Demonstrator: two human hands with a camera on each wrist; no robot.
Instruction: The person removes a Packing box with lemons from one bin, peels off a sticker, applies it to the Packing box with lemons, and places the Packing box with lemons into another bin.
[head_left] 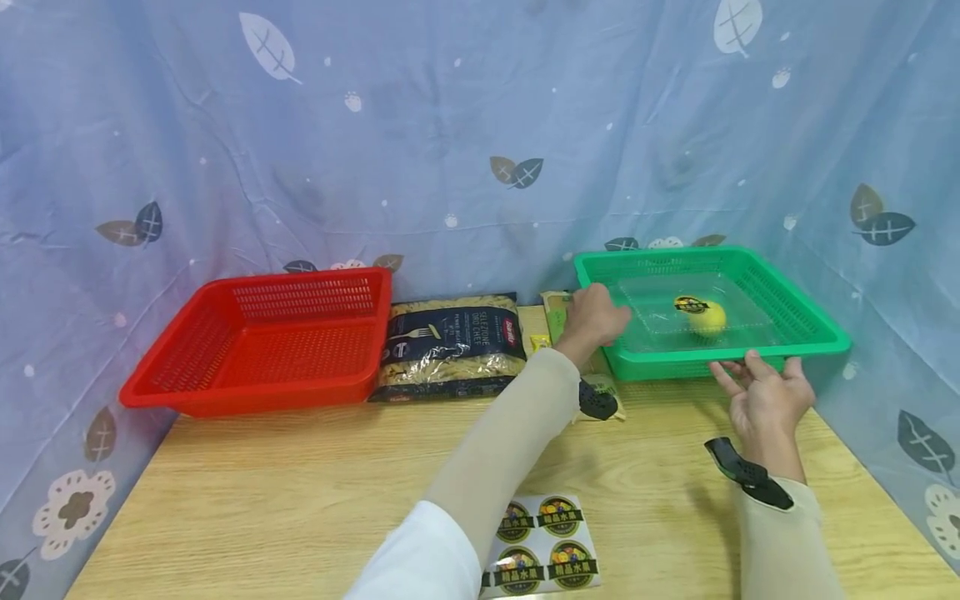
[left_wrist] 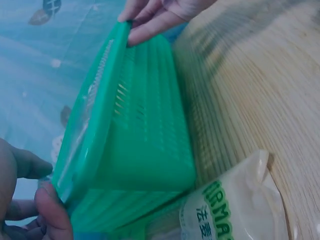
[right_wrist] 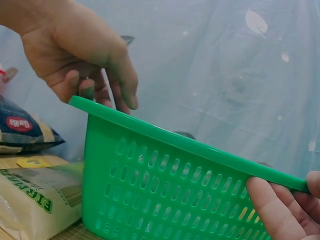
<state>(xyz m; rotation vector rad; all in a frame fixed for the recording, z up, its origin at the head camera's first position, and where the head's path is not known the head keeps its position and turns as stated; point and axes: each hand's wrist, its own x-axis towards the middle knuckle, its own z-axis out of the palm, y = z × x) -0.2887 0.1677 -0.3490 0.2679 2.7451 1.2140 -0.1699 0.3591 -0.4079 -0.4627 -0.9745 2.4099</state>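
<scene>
A green plastic basket (head_left: 675, 365) stands at the back right, with a clear plastic box (head_left: 648, 321) inside it. Through the box shows a yellow round fruit (head_left: 709, 323), and a black and gold round sticker (head_left: 690, 305) is on the lid. My left hand (head_left: 596, 318) is at the basket's left rim, its thumb and fingers on either side of the edge in the left wrist view. Toward the right end of the front rim, my right hand (head_left: 771, 400) grips the edge, fingers beneath; the right wrist view shows its fingers (right_wrist: 275, 207) against the outer wall.
A red basket (head_left: 247, 398) stands at the back left. Beside it lies a pasta bag (head_left: 450, 346). Another food packet (left_wrist: 240, 205) with green lettering lies left of the green basket. At the front of the wooden table is a sheet of round stickers (head_left: 543, 546). Patterned curtains enclose the table.
</scene>
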